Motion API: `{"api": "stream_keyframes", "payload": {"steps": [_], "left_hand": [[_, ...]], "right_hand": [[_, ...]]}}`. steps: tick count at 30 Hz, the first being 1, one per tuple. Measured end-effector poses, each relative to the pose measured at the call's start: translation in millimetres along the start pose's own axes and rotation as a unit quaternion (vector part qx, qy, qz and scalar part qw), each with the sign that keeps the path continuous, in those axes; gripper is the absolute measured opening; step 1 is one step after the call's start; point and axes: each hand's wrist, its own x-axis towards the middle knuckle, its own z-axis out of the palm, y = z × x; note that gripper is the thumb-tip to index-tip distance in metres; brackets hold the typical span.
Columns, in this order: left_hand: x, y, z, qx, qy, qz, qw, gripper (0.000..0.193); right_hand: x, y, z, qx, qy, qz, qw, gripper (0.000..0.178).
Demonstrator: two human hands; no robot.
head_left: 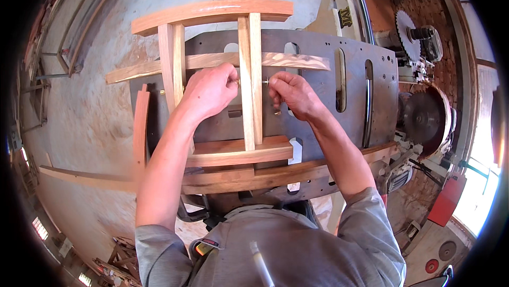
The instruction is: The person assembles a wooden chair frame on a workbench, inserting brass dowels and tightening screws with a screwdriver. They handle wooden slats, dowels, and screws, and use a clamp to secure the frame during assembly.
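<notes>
A light-brown wooden frame [212,13] lies across a dark metal machine table, with paired uprights joining its far and near rails. My left hand [212,89] is closed in a pinch at the left side of the right-hand uprights [249,83]; what its fingertips hold is mostly hidden. On their other side, my right hand [293,95] pinches a thin metal bolt [265,81] that meets the wood. A small brass-coloured piece [277,112] shows below my right fingers. Another brass-coloured piece [162,92] sticks out beside the left uprights.
The metal table [313,122] has long slots. A curved wooden slat [297,61] crosses behind the uprights; a long board [222,181] runs along the near side. A loose tenoned stick [141,122] is left. Saw blades [407,35] stand on machinery at right.
</notes>
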Motion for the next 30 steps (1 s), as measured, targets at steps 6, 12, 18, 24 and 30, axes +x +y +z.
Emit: {"api": "stream_keyframes", "payload": {"steps": [6,12,18,24,30], "left_hand": [[9.2,0.8,5.1,-0.049,0.017,-0.038,0.998,0.018],[26.2,-10.9,7.1,-0.139,-0.007,-0.043,0.989,0.016],[20.6,-19.7,8.6,-0.228,0.018,-0.044,0.972,0.018],[14.6,-16.6,-0.1,-0.228,0.026,-0.037,0.973,0.022],[6.2,-12.6,-2.3,-0.065,-0.001,0.036,0.997,0.024]], "right_hand": [[-1.9,3.7,0.3,0.013,0.001,-0.021,1.000,0.017],[-4.9,0.5,4.5,0.051,0.011,0.011,0.999,0.020],[-0.8,-4.4,1.1,0.017,-0.001,0.035,0.999,0.025],[-2.5,-10.4,2.1,-0.047,0.008,0.013,0.999,0.020],[-3.4,-10.6,-5.0,-0.090,0.001,-0.028,0.996,0.016]]}}
